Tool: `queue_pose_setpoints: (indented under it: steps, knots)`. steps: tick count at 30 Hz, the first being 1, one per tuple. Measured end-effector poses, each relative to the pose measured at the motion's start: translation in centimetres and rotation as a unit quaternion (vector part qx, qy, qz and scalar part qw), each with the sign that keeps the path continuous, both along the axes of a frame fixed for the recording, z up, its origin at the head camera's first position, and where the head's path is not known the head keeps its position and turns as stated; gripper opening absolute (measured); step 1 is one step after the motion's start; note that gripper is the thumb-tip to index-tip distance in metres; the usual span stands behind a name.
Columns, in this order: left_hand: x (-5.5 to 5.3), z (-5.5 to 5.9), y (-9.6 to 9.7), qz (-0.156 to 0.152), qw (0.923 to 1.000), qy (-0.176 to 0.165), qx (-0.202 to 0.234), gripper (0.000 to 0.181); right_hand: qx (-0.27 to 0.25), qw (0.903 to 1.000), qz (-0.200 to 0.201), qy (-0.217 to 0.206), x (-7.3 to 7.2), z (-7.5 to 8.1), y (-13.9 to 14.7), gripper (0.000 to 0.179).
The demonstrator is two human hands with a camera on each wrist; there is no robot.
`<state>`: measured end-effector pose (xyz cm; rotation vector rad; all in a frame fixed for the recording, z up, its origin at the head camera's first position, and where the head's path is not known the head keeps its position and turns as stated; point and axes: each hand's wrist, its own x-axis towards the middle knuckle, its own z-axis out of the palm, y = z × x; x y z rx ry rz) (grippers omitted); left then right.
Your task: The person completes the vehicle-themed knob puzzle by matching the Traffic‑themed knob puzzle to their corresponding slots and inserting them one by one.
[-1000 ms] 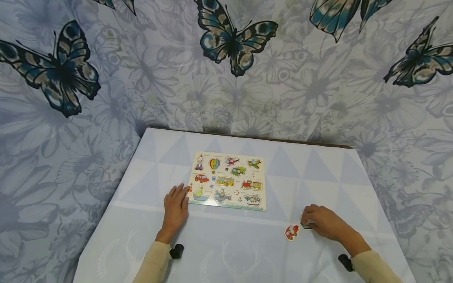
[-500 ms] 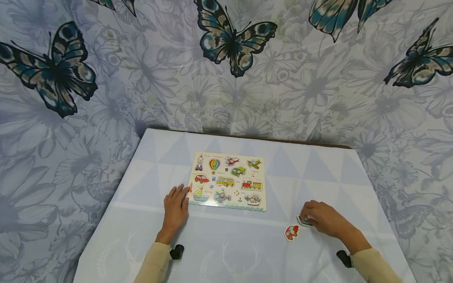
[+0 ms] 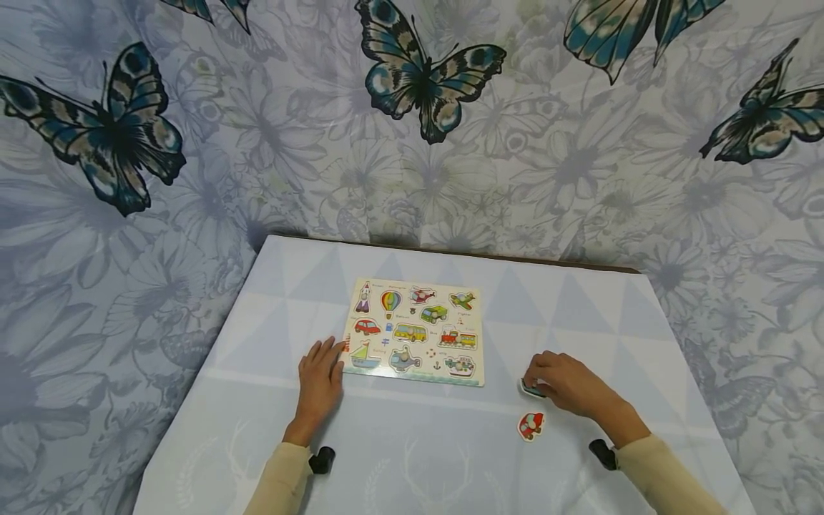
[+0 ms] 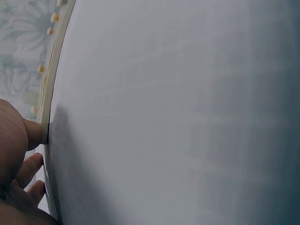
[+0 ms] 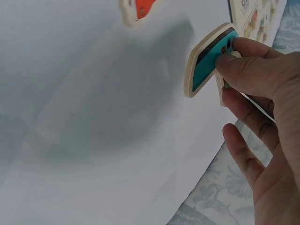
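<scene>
A wooden puzzle board with vehicle pictures lies on the table. My left hand rests beside its left side, fingers extended and touching the edge. In the left wrist view, the thumb meets the board's corner. My right hand pinches a teal-bottomed wooden puzzle piece between thumb and fingers, to the right of the board. The fingers partly cover that piece, so its full picture is hidden. Just below this hand, a red puzzle piece lies on the table.
A white and pale blue patterned cloth covers the table. Its far edge runs close to a wall printed with flowers and butterflies. Small round knobs stand out from the board's face in the left wrist view.
My right hand has moved left and farther from me with the teal-bottomed puzzle piece, away from the red piece. My left hand has stayed at the board.
</scene>
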<state>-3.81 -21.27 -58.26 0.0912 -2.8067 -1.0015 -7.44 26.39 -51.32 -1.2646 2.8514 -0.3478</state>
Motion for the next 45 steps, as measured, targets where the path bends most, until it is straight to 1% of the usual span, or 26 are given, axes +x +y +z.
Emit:
queue_pose_setpoints:
  steps: [4,10,13,16,20,24,28,31,35,38,45]
  knots:
    - [0.1,-0.2,-0.1,0.003,1.0,0.003,-0.001,0.04,-0.004,1.0,0.006,-0.001,-0.6,0.0,-1.5,0.031]
    - [0.1,-0.4,0.0,0.001,0.9999,0.013,0.004,0.04,-0.032,0.9983,0.048,0.009,-1.5,-0.1,-4.1,0.03]
    - [0.1,-0.4,0.1,0.001,0.9997,0.023,0.006,0.04,-0.034,0.9972,0.066,0.014,-2.0,0.0,-5.4,0.028]
    - [0.1,-0.4,0.2,-0.001,0.9998,0.021,0.007,0.04,-0.032,0.9959,0.082,0.022,-2.5,0.1,-6.4,0.026]
    - [0.1,-0.1,0.3,-0.002,0.9999,0.009,0.007,0.04,-0.011,0.9959,0.088,0.017,-3.1,0.4,-7.8,0.022]
    - [0.0,0.1,0.2,-0.003,0.9999,0.011,0.003,0.04,-0.004,0.9959,0.091,0.003,-3.7,0.6,-9.2,0.02]
    - [0.0,0.1,0.2,0.0,0.9999,0.012,0.003,0.04,-0.018,0.9934,0.113,0.005,-4.3,0.7,-10.6,0.02]
    - [0.1,-0.1,0.2,0.002,0.9999,0.017,0.001,0.039,-0.013,0.9921,0.125,0.008,-4.7,0.8,-11.8,0.019]
    - [0.1,-0.5,0.2,0.003,0.9997,0.023,-0.002,0.039,0.006,0.9919,0.126,0.013,-5.2,0.9,-13.4,0.015]
    - [0.1,-0.6,0.2,0.004,0.9998,0.02,-0.004,0.04,0.015,0.9919,0.126,0.012,-5.4,1.0,-14.8,0.013]
    - [0.0,-0.5,0.1,0.001,0.9999,0.013,-0.003,0.04,0.01,0.9899,0.141,0.0,-6.0,0.9,-18.4,0.012]
